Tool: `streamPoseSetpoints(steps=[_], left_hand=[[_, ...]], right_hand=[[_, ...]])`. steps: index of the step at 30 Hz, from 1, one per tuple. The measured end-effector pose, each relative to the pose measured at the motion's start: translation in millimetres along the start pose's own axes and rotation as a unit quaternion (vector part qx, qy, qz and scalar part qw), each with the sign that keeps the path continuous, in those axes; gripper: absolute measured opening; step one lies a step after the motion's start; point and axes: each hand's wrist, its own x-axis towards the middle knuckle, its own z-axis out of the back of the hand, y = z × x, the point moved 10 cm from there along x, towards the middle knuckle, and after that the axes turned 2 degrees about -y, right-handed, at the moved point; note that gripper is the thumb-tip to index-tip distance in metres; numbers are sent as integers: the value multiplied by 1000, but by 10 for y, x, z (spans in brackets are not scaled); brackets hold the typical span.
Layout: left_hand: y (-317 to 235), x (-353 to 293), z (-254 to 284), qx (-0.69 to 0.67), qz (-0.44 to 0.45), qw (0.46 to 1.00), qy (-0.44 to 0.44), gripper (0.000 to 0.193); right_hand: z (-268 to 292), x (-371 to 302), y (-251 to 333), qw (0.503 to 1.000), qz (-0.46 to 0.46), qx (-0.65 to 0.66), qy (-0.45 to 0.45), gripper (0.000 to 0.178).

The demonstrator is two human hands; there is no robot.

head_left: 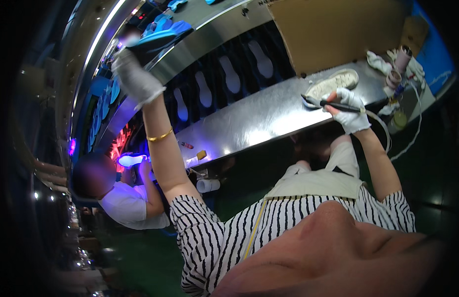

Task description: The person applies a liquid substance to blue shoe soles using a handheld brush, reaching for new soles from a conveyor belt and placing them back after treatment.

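Observation:
My left arm, with a gold bracelet, is stretched toward the upper conveyor at the far left. My white-gloved left hand (136, 79) is blurred, with its fingers closed at the end of a blue-lit shoe (162, 38) that has a dark underside. My right hand (350, 111), in a white glove with bare fingertips, grips a black pen-shaped tool (340, 106) joined to a pale hose. The tool's tip lies over the near end of a white shoe (333, 85), which rests on the metal bench (249, 126).
Pale shoe soles (231, 74) lie in a row along the dark belt behind the bench. Beyond stands a brown board (338, 32). Thread spools (402, 58) and cloths are at the right end. A co-worker (133, 198) at the left handles a glowing sole (132, 160).

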Motion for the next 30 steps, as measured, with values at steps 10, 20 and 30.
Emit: streamPoseSetpoints(steps=[10, 20, 30], left_hand=[[188, -2206, -922, -527, 481, 646, 271, 67], [-95, -3993, -1108, -627, 673, 392, 3, 103], [370, -4235, -1173, -317, 641, 699, -8, 81]], right_hand=[[-135, -213, -144, 971, -144, 184, -43, 21], [-460, -93, 103, 983, -109, 148, 10, 18], [-843, 28, 729, 994, 87, 31, 56, 20]])
